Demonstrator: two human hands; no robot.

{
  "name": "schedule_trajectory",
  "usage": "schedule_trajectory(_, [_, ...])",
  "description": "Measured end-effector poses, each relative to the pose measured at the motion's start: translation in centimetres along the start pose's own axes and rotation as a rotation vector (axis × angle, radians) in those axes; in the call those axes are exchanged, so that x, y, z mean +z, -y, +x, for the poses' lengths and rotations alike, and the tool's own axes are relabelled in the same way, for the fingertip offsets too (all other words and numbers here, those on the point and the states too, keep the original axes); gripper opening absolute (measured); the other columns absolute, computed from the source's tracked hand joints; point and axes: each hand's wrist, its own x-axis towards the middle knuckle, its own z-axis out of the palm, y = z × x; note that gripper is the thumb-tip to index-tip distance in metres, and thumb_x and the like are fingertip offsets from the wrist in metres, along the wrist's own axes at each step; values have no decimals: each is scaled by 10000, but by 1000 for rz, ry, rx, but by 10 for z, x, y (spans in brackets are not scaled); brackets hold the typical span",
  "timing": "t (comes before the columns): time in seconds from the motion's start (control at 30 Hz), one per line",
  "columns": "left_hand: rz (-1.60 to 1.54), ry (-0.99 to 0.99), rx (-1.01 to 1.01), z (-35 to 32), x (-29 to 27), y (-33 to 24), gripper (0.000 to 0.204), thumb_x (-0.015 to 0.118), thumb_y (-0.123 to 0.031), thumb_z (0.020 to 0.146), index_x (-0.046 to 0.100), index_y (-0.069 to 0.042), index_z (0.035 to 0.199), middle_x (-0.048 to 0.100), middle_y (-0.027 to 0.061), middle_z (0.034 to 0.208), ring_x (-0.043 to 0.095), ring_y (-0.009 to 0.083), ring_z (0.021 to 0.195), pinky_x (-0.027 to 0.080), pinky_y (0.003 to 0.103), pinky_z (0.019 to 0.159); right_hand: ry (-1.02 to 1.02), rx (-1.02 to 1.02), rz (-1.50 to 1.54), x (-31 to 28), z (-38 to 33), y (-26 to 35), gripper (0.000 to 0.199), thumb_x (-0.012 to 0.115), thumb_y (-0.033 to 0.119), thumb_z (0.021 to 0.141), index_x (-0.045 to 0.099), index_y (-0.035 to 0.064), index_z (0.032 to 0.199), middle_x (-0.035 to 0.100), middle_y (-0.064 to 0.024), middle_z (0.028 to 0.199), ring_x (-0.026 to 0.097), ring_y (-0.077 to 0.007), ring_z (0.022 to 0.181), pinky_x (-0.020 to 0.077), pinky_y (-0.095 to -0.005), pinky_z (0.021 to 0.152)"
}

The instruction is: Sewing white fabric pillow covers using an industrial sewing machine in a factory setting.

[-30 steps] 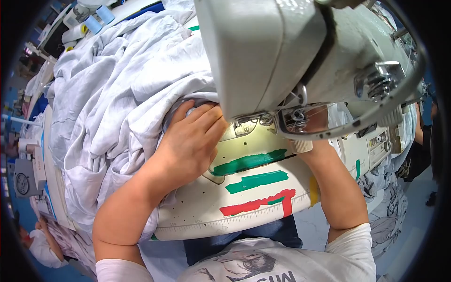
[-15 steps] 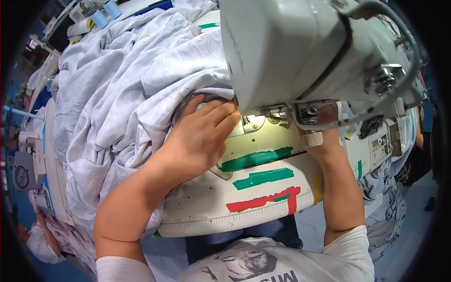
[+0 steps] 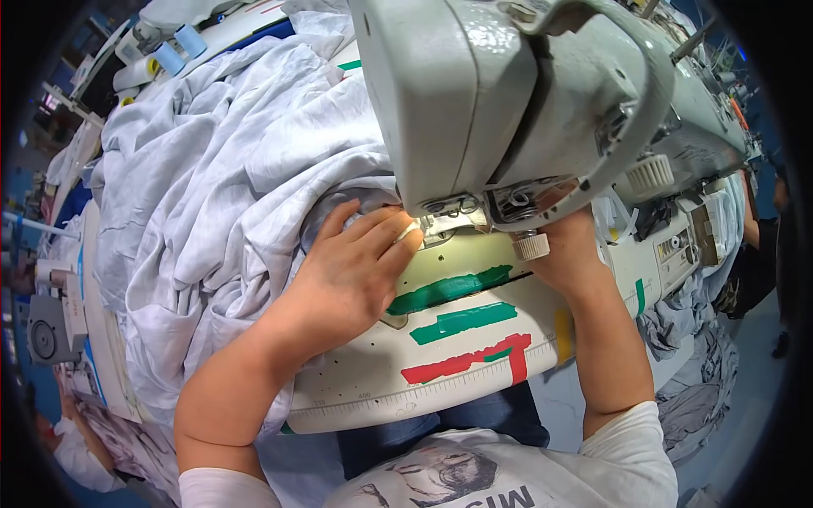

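A large heap of white cloth [image 3: 220,144] lies to the left of the sewing machine [image 3: 423,110], its near folds reaching the needle area. My left hand [image 3: 351,271] is palm down on the cloth's edge, fingers bent over it beside the presser foot. Its thumb is mostly hidden, and a pale bit of cloth shows at the index fingertip. My right hand [image 3: 566,250] reaches behind the machine head, just right of the presser foot. The machine hides its fingers, so what they touch cannot be seen. Lamplight falls on the metal needle plate [image 3: 440,258].
Green tape [image 3: 464,323] and red tape [image 3: 461,364] mark the pale machine bed, above a printed ruler edge. A ribbed white knob [image 3: 532,246] hangs close to my right hand. Thread spools [image 3: 169,59] stand at the far left. Grey cloth [image 3: 694,381] is piled at the right.
The view has shifted, and the machine head sits farther left in it, exposing more of the presser area. A pale cloth edge now shows by the foot. Both hands stay beside the needle.
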Motion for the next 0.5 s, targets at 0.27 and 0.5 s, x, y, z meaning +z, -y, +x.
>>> schedule_trajectory(0.27, [8,45,-41,4,-1,3,514,605,-34,688,527,-27,1196,524,112,1219,477,267,1202,320,485,1036,17,4,1,-1,-6,-5,159,691,24,641,556,29,726,582,-103,675,564,-325,615,403,-409,633])
schedule_trajectory(0.5, [48,-67,-54,-3,0,11,553,593,-15,697,511,-47,1243,465,131,1334,417,290,1280,284,493,1065,124,30,-72,-22,-3,7,153,686,25,669,610,40,800,597,-117,754,576,-328,716,420,-414,719])
